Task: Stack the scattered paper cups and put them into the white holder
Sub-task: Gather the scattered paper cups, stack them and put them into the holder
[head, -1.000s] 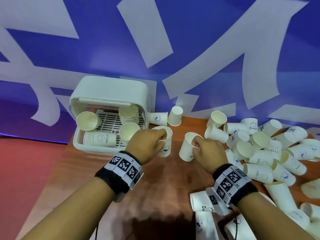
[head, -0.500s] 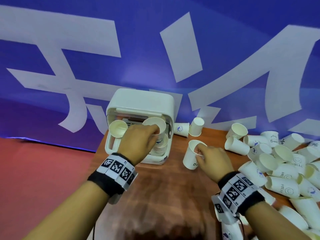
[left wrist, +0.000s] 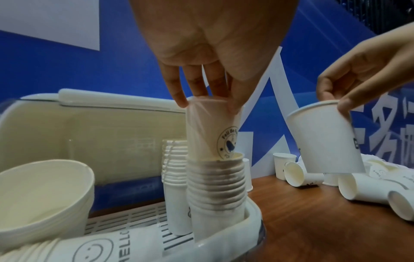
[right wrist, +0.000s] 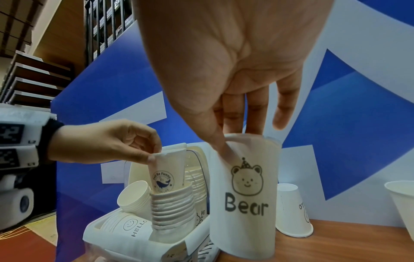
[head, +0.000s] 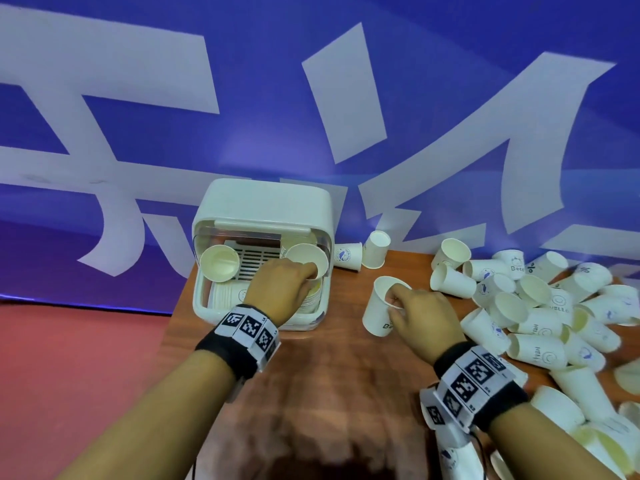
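Observation:
The white holder [head: 263, 202] stands open at the table's left end. My left hand [head: 304, 277] pinches the rim of a whale-logo cup [left wrist: 212, 131] from above. The cup's base sits inside the top of an upright cup stack [left wrist: 217, 184] in the holder's front right corner. To the right of the holder, my right hand [head: 398, 299] pinches the rim of a "Bear" cup [right wrist: 246, 195], thumb outside and fingers inside. That cup [head: 377, 310] hangs slightly tilted just above the wooden table.
Inside the holder are a second upright stack [left wrist: 174, 186], a tilted stack [head: 220, 263] on the left and a lying "HELLO" stack [left wrist: 100, 248]. Many loose cups [head: 526, 306] are piled on the right. Two cups [head: 375, 249] sit by the blue banner wall.
My left hand has carried the whale-logo cup from the table leftward into the holder and down onto the stack. My right hand has kept its pinch on the Bear cup.

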`<state>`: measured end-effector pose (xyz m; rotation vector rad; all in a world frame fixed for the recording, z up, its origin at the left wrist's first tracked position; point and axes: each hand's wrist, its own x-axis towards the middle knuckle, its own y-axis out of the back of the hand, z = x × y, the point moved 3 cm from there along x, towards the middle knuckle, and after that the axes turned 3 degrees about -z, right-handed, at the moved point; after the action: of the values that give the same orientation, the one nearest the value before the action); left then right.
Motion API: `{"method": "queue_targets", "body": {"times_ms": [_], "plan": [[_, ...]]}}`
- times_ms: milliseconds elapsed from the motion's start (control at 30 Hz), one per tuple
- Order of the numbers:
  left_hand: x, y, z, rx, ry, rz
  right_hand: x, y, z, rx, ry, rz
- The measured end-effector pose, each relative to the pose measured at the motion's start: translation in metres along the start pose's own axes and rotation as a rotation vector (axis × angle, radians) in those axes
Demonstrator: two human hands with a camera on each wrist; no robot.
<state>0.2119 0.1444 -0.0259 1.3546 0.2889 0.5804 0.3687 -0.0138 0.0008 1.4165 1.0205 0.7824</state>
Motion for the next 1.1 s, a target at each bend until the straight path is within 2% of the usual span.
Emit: {"method": "queue_targets", "body": {"times_ms": [200, 300, 533, 767, 1100], "plan": [[-0.001, -0.023, -0.007, -0.019, 0.035, -0.175, -0.003, 0.002, -0.001, 0.014, -0.011, 0.016], [-0.003, -0.027, -0.008, -0.050, 0.040, -0.208, -0.004, 0.004, -0.004, 0.019, -0.001, 0.021], [-0.022, -0.008, -0.021, -0.173, 0.072, -0.085, 0.007, 0.014, -0.031, 0.069, 0.083, 0.117], [-0.049, 0.017, -0.053, -0.203, 0.171, -0.063, 0.032, 0.019, -0.076, 0.049, 0.233, 0.260], [-0.063, 0.038, -0.071, -0.200, 0.208, 0.003, 0.057, -0.007, -0.106, 0.040, 0.275, 0.154]]}}
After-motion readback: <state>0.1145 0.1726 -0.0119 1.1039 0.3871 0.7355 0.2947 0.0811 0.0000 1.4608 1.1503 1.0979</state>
